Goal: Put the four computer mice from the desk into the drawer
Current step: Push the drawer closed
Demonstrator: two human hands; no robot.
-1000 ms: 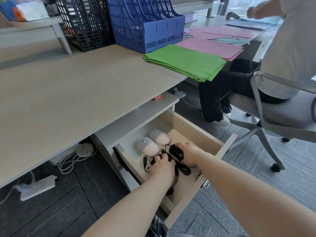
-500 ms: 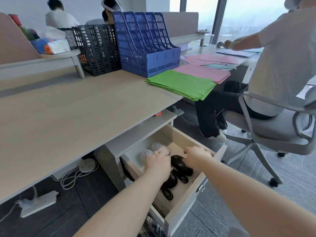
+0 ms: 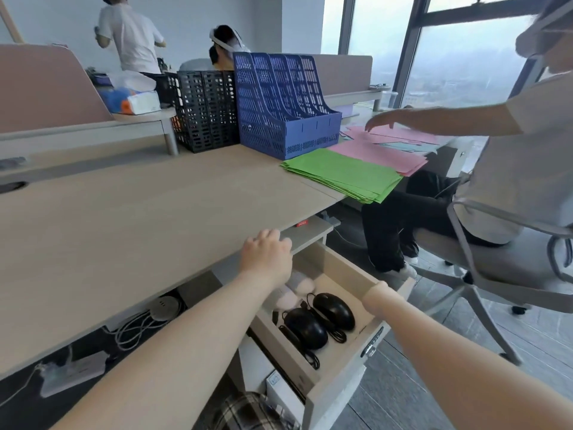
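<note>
Desk [image 3: 124,231] surface fills the left and centre of the frame, and no mouse is seen on the part of it that shows. Below its front edge, at lower centre, the drawer [image 3: 347,361] is pulled well out. Inside it, two black mice [image 3: 319,321] lie side by side toward the front with their cords looped around them, and two pale mice [image 3: 293,291] lie behind them toward the back, partly hidden by the wrist of the left hand [image 3: 266,252]. That hand is raised above the back of the drawer, near the desk's front edge; its fingers are loosely curled and nothing is seen in it. The right hand [image 3: 378,297] is set at the drawer's right side wall, but its fingers are hidden behind the wrist, so whether the wall is gripped or only touched cannot be told; no mouse is seen in it. At upper right, green paper [image 3: 344,173] and pink paper [image 3: 381,152] are spread beside a seated person. With all four mice judged to be in the drawer, the placing step looks done; what seems to be left is for the drawer to be pushed shut, which calls for the cords to be kept below the rim and the left hand to be kept clear.
</note>
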